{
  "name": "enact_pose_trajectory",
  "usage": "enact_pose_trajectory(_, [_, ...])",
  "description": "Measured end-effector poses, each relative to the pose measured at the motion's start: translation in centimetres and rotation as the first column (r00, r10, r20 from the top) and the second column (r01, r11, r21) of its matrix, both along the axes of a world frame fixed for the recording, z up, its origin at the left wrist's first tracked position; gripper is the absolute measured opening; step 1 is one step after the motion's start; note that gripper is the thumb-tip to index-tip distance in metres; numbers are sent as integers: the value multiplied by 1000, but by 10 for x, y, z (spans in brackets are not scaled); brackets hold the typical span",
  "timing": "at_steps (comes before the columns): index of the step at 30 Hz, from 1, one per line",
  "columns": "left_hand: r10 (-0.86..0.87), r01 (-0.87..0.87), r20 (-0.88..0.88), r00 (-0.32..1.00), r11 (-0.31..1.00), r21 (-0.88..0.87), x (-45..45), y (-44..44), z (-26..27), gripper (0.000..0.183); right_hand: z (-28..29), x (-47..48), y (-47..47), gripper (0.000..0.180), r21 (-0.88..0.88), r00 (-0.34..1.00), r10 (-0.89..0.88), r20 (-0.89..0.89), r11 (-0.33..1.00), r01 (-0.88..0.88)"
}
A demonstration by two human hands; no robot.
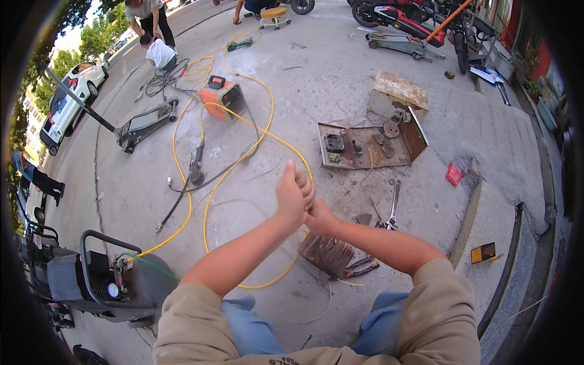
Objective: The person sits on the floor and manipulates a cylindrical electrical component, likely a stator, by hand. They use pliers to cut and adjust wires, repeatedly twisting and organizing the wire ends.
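Observation:
My left hand [295, 194] is raised in front of me, its fingers curled in and its thumb pointing up. Against the heel of that hand rests my right hand [323, 219], with its fingertips partly hidden. Whether anything small is between the two hands cannot be made out. Below them a rusty finned metal block [325, 255] lies on the concrete, beside pliers [362, 268] with red and black handles. An adjustable wrench [393, 205] lies further right. Beyond it is a rusty open metal casing [356, 158] holding a small fan [334, 143] and loose parts.
A yellow air hose [206, 214] loops across the ground from an air compressor [155, 273] at left. Past it are an angle grinder [196, 171], an orange machine [218, 98] and a floor jack [146, 123]. A concrete ledge [488, 219] borders the right. Several people are further off.

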State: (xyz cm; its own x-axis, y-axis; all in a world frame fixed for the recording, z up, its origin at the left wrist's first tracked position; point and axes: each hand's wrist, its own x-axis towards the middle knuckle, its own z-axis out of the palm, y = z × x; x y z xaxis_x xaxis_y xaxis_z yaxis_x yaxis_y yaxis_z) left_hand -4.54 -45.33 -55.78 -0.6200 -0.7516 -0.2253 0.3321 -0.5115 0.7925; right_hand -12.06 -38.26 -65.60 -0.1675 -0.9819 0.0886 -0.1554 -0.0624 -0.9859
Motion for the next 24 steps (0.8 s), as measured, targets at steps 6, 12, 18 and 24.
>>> enact_pose_trajectory(6, [274,-274,12,962,961,25,-4,-33,-8,45,-2,1,-2,35,207,959,-196,-203,949,238])
enact_pose_trajectory(12, [336,-334,14,942,940,-73,-11,-28,-2,43,-15,20,3,45,215,938,-311,-154,916,339])
enact_pose_trajectory(18, [97,-82,12,995,891,-447,-3,-16,-31,56,-26,-2,24,47,214,999,-46,12,976,42])
enact_pose_trajectory(24, [-233,285,181,955,566,-773,16,4,-13,60,-33,-24,29,36,262,952,294,91,915,-308])
